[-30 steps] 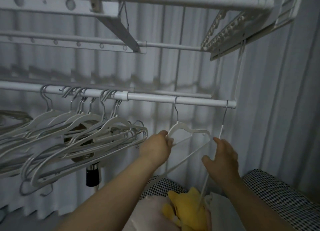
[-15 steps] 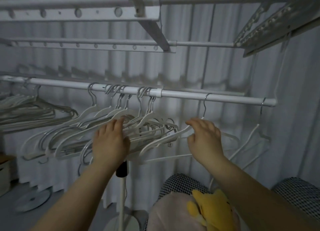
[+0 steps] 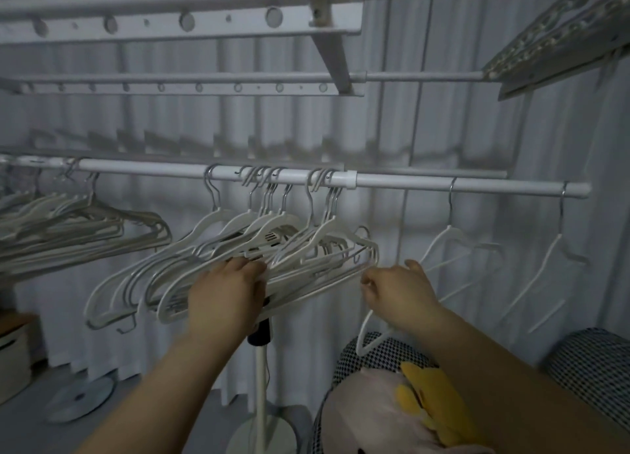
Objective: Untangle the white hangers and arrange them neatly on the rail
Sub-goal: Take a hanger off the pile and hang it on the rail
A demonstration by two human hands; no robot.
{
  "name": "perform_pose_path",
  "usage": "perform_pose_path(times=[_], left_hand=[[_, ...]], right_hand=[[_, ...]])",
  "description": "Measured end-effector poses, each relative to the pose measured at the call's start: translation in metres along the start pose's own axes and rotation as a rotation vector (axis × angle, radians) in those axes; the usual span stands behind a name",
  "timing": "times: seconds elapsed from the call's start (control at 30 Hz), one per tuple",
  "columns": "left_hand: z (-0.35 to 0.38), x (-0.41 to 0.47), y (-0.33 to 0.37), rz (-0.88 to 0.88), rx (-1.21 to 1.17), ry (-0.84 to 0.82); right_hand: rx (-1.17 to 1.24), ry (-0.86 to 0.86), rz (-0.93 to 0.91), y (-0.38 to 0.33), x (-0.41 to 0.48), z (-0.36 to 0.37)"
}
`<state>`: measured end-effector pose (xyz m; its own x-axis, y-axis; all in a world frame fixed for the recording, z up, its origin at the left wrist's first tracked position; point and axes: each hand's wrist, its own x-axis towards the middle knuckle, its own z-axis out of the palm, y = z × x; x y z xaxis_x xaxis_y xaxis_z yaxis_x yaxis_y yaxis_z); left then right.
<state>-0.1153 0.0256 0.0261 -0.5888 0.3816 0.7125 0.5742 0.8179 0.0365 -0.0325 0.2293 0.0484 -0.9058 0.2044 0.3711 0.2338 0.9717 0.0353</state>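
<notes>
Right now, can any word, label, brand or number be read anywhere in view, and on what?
None can be read. The white plastic hangers, the white metal rail, the perforated white upper bar and the yellow soft toy show no lettering; dim light and blur could hide small marks.

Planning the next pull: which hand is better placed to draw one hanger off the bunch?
Right, probably. The right hand pinches a hanger at the right end of the bunch, beside bare rail; the left hand lies on its middle, likely steadying.
</notes>
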Motion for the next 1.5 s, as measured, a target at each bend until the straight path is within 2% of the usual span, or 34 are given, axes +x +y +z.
perform_pose_path(times=[0.17,0.47,0.67,0.9,0.97,1.07,1.23,1.33,1.4,1.5], left_hand=[[-0.002,0.000,0.003,0.021,-0.037,-0.038],[-0.005,0.004,0.003,0.045,-0.008,0.048],[-0.005,0.004,0.012,-0.015,0.005,0.133],[-0.006,0.020,0.033,-0.033,-0.061,0.079],[-0.005,0.029,0.044,-0.094,-0.156,0.091],[0.001,0.042,0.060,-0.218,-0.266,-0.008],[0.009,0.042,0.083,-0.216,-0.245,-0.143],[0.007,0.024,0.087,-0.202,-0.193,-0.191],[0.001,0.009,0.085,-0.199,-0.211,-0.211],[-0.014,-0.018,0.071,-0.249,-0.297,-0.255]], right_hand=[[-0.026,-0.009,0.084,0.010,-0.015,0.003],[0.044,0.064,0.320,0.028,-0.033,0.005],[0.305,0.089,0.360,0.035,-0.041,0.001],[0.397,0.091,0.357,0.054,-0.046,0.002],[0.385,0.080,0.338,0.063,-0.047,0.003],[0.349,0.048,0.286,0.075,-0.050,0.002],[0.259,0.003,0.312,0.084,-0.060,-0.002],[-0.004,0.235,0.152,0.081,-0.061,-0.001],[-0.055,0.318,0.005,0.070,-0.062,-0.009],[0.071,0.211,-0.152,0.046,-0.060,-0.017]])
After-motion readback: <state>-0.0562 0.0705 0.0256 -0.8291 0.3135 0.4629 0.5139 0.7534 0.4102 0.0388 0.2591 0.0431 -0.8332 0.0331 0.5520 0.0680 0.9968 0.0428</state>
